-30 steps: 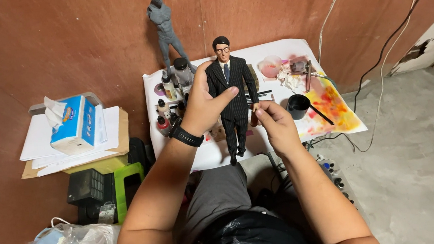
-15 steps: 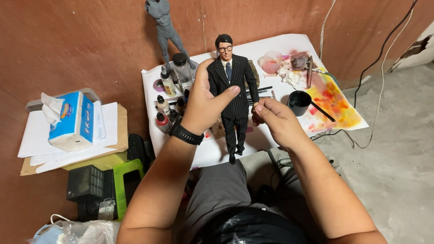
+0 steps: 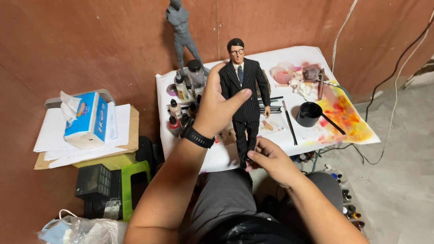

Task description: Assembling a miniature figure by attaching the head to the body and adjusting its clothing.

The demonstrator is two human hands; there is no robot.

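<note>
- Since a second ago, my right hand [image 3: 270, 159] has dropped from the suited figure [image 3: 245, 100]'s waist to its feet, fingers pinching them.
- My left hand [image 3: 217, 106] grips the figure's torso from its left, holding it upright above the white table [image 3: 220, 156].
- Behind it stands a grey statuette [image 3: 181, 26]; a black cup [image 3: 308, 114] sits to its right.

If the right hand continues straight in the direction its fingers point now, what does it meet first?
The right hand points up-left at the suited figure; its fingertips already seem to touch the figure's lower legs, so that comes first. Depth is uncertain.
</note>
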